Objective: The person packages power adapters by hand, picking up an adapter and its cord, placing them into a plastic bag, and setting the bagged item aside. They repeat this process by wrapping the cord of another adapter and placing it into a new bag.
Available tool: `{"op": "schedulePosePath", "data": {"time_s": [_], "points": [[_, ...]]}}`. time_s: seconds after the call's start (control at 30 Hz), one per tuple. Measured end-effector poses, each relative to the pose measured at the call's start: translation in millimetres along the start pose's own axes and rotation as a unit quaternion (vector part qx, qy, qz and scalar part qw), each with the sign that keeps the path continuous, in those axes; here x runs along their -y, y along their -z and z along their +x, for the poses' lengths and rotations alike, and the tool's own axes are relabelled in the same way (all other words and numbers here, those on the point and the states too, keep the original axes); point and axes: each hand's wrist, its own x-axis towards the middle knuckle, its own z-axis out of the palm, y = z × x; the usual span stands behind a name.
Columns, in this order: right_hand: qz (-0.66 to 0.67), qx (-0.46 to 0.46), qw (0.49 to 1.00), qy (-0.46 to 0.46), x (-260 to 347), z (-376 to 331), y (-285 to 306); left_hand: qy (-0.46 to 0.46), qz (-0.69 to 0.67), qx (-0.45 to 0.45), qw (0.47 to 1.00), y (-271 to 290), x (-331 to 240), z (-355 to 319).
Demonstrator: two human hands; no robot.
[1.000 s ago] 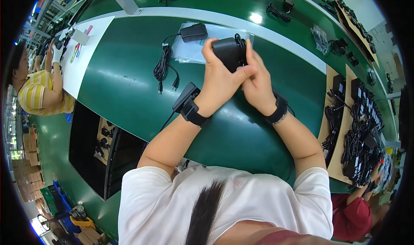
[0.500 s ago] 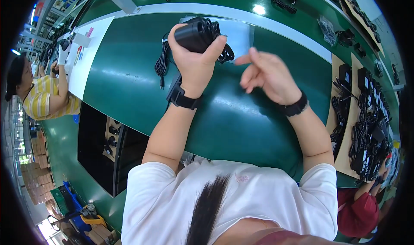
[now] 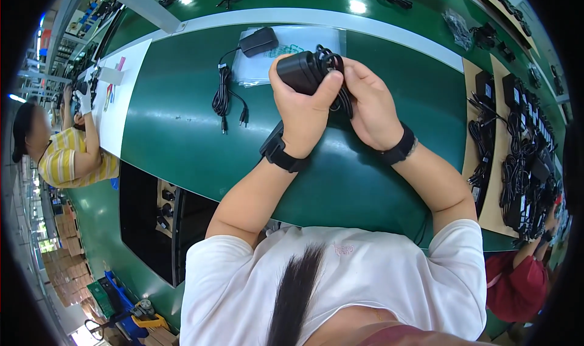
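Note:
A black power adapter [image 3: 297, 72] rests in my left hand [image 3: 298, 118], whose fingers wrap around it above the green bench. Its black cable is gathered in a coiled bundle [image 3: 331, 59] at the adapter's right side. My right hand [image 3: 374, 111] closes on that bundle from the right, and some of its fingertips are hidden behind the loops. Beyond my left hand, a second adapter [image 3: 259, 41] lies on a flat clear plastic sheet or bag [image 3: 316, 37]. The second adapter's tied cable [image 3: 221, 96] hangs down onto the bench, left of my hands.
On the right, cardboard trays [image 3: 494, 191] hold several black adapters and cables. A clear plastic bag [image 3: 457, 29] lies beyond the white strip. A person in a striped top [image 3: 76, 157] works at a white board on the left; another in red [image 3: 517, 288] sits lower right.
My right hand has moved in from the right and taken hold of the coiled cable. My left hand has lowered and shifted right with the adapter, uncovering the second adapter.

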Motion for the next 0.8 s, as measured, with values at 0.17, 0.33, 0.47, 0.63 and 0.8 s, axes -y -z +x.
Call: {"op": "schedulePosePath", "data": {"time_s": [0.17, 0.33, 0.47, 0.63, 0.8], "points": [[-0.315, 0.049, 0.93, 0.184, -19, -4, 0, 0.091, -0.154, 0.007, 0.984, 0, 6, 4], [-0.566, 0.013, 0.759, 0.322, 1, 4, 7, 0.165, -0.325, 0.153, 0.918, 3, -3, 7], [-0.553, -0.065, 0.763, 0.328, 16, 17, 28, 0.145, -0.169, 0.199, 0.955, -3, -9, 15], [-0.294, -0.116, 0.904, 0.289, 67, 26, 25, -0.099, 0.408, 0.084, 0.904, 28, 27, 64], [-0.309, -0.125, 0.88, 0.338, 83, 29, 37, -0.13, 0.605, 0.181, 0.764, -8, 51, 72]]}}
